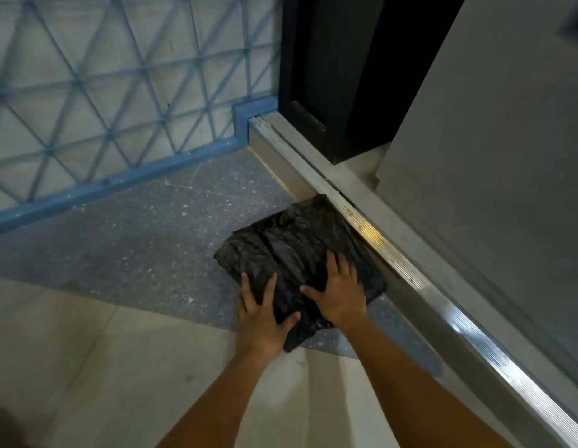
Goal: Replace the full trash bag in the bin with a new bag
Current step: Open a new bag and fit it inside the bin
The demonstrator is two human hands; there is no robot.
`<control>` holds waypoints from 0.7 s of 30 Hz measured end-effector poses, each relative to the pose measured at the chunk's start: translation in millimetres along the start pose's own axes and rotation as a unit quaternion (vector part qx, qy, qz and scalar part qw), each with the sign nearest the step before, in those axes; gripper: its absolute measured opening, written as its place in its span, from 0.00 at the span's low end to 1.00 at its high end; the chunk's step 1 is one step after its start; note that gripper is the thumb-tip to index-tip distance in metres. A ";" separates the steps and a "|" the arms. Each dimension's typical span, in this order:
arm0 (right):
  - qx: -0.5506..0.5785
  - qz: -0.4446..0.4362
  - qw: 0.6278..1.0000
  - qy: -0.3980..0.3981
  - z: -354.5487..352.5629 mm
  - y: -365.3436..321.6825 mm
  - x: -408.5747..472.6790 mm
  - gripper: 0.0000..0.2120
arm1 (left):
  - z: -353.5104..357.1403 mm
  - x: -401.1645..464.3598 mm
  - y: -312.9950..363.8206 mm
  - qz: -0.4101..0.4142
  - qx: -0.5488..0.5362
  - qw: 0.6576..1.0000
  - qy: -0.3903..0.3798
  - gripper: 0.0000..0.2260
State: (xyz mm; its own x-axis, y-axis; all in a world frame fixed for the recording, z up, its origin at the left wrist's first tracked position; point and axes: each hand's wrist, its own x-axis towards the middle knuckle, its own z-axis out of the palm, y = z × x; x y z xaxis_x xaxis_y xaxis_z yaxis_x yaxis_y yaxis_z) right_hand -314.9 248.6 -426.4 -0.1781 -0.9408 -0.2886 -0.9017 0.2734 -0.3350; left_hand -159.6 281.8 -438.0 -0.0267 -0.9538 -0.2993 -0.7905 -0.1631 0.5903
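A folded stack of black trash bags (291, 240) lies flat on the speckled grey floor, against a metal door sill. My left hand (260, 315) holds the stack's near left edge, fingers on top and thumb curled round the front edge. My right hand (337, 291) lies flat on top of the stack's near right part, fingers spread. No bin shows in this view.
A ribbed metal door sill (410, 279) runs diagonally from the centre to the lower right. A blue metal grille (119, 101) stands at the back left. A dark door frame (333, 92) rises behind the sill, and a pale wall (494, 124) fills the right.
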 end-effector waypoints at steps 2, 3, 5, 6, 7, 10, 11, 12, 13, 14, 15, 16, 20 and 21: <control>-0.035 0.003 0.999 -0.013 12.6 3.6 1.7 0.45 | 10.4 3.5 -1.7 -0.021 0.006 1.000 -0.019 0.36; -0.051 -0.001 0.999 -0.008 18.1 3.9 1.2 0.42 | 14.3 4.2 -1.5 -0.027 -0.012 0.999 -0.019 0.35; -0.067 -0.013 0.997 0.027 26.0 2.5 -1.6 0.33 | 18.3 3.7 0.4 -0.023 -0.090 0.996 -0.008 0.33; -0.069 -0.018 0.996 0.049 27.7 0.6 -3.2 0.28 | 17.3 3.4 1.4 -0.022 -0.134 0.991 -0.006 0.31; -0.073 -0.021 0.995 0.069 28.2 -2.0 -5.2 0.23 | 14.6 3.1 2.3 -0.025 -0.169 0.985 -0.008 0.30; -0.055 -0.025 0.990 0.126 27.0 -11.4 -16.1 0.15 | 1.0 -1.9 1.8 -0.031 -0.210 0.977 -0.008 0.27; -0.029 -0.029 0.988 0.150 24.9 -16.0 -21.9 0.14 | -5.9 -5.7 1.6 -0.028 -0.219 0.975 0.007 0.26; 0.000 -0.035 0.985 0.172 21.7 -21.7 -28.8 0.12 | -14.2 -10.3 1.7 -0.025 -0.233 0.972 0.029 0.25; 0.025 -0.041 0.981 0.187 17.7 -28.6 -36.8 0.11 | -24.2 -16.1 2.1 -0.023 -0.249 0.967 0.054 0.24; 0.045 -0.049 0.978 0.198 13.4 -36.3 -45.6 0.10 | -35.4 -21.9 2.7 -0.021 -0.270 0.960 0.077 0.23; 0.066 -0.058 0.974 0.207 8.7 -44.6 -55.3 0.09 | -47.3 -28.6 3.3 -0.020 -0.300 0.949 0.092 0.21; 0.093 -0.067 0.969 0.219 3.0 -54.5 -65.3 0.10 | -60.8 -35.7 4.3 -0.025 -0.343 0.933 0.103 0.19; 0.211 -0.094 0.937 0.260 -37.1 -103.0 -115.0 0.13 | -128.5 -67.9 14.7 -0.024 -0.494 0.855 0.159 0.20; 0.237 -0.098 0.930 0.264 -49.6 -115.9 -129.2 0.13 | -145.9 -76.2 17.7 -0.027 -0.509 0.843 0.170 0.23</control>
State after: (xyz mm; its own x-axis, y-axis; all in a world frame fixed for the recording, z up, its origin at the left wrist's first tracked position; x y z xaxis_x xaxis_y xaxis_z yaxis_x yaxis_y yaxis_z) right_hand -206.9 328.5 -305.9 -0.3097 -0.9148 0.2593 -0.6851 0.0256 -0.7280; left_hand -82.3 314.7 -295.3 0.3063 -0.9272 -0.2158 0.1553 -0.1750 0.9722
